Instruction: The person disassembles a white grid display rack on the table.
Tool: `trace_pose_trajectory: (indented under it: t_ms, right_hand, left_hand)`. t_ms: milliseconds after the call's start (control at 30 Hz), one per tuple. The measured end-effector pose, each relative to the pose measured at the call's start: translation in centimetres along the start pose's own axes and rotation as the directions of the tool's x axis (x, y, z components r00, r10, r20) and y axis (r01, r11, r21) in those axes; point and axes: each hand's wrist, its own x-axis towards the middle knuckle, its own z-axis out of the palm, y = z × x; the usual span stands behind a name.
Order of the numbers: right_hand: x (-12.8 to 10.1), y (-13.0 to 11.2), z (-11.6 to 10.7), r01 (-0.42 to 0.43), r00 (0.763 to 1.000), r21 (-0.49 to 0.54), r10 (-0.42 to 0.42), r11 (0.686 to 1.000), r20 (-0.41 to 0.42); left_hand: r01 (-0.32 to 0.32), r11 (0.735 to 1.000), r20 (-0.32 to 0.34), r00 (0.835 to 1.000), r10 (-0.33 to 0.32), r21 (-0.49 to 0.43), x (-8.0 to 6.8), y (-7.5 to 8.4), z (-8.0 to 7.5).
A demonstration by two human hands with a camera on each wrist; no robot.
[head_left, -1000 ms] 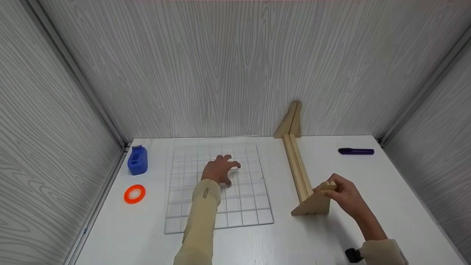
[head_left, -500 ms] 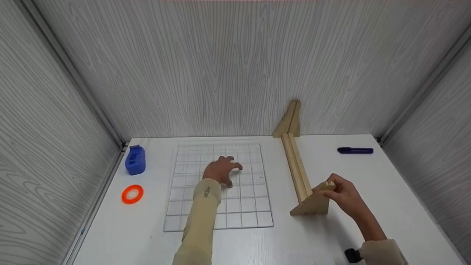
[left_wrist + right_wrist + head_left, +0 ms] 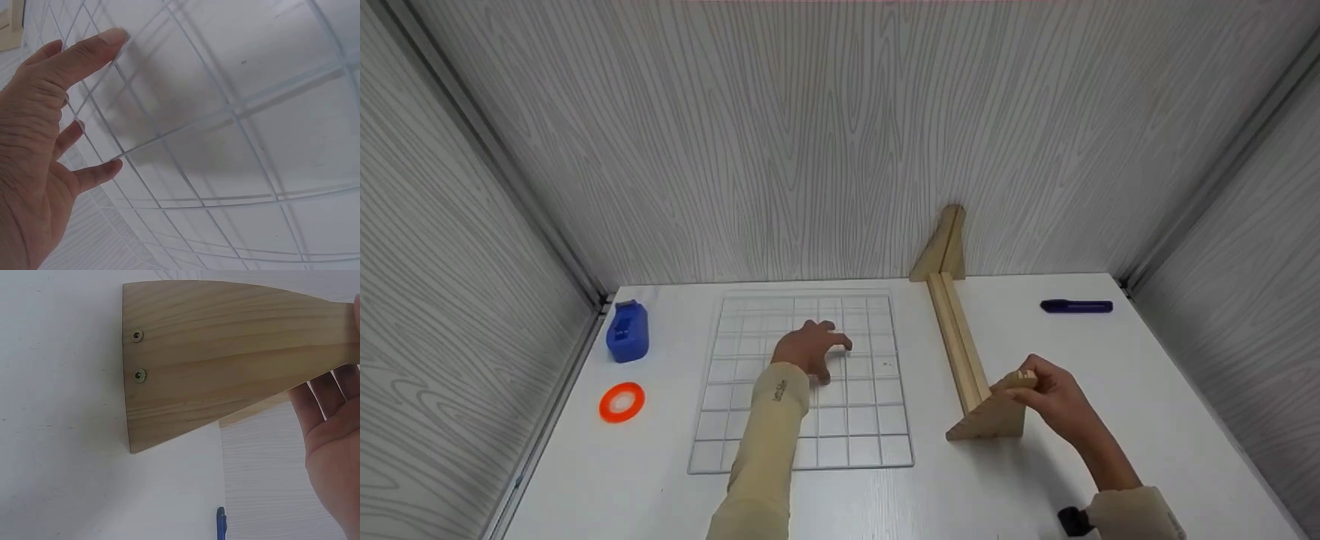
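Observation:
A white wire grid panel (image 3: 870, 467) lies on the table, left of the middle. My left hand (image 3: 808, 349) is over it with fingers and thumb spread. In the left wrist view, the thumb (image 3: 84, 56) and fingertips touch or nearly touch the wires. To the right stands a wooden stand: a long bar (image 3: 957, 337) with an upright end piece at each end. My right hand (image 3: 1054, 394) grips the narrow top of the near end piece (image 3: 236, 349), which has two screws (image 3: 140, 376) low on its face. The fingertips are partly out of the right wrist view.
A blue tape dispenser (image 3: 628, 331) and an orange tape roll (image 3: 622, 403) lie at the left. A dark blue cutter knife (image 3: 1076, 307) lies at the back right. Grey wood-grain panels wall the table (image 3: 607, 495) at the back and sides.
The grid's far edge has settled, so the panel now looks flatter on the table. My hands keep their places. The whole scene shifts slightly left as the head view turns.

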Motion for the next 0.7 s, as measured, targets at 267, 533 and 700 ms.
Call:
trace_pose_trajectory:
  t_ms: [267,533,700]
  right_hand:
    - [0.07,-0.14,0.06,0.008,1.0,-0.014,-0.008,1.0,-0.001]
    - [-0.07,-0.13,0.11,-0.005,0.999,-0.013,0.004,1.0,-0.035]
    - [-0.11,0.06,0.21,-0.007,1.0,0.004,0.007,1.0,-0.019]
  left_hand:
    - [-0.02,1.0,-0.004,1.0,0.02,-0.024,-0.06,-0.38,0.19]
    - [-0.042,0.999,-0.015,0.999,0.042,-0.004,-0.02,0.04,-0.32]
    - [-0.018,1.0,0.003,1.0,0.018,-0.006,-0.03,0.09,-0.09]
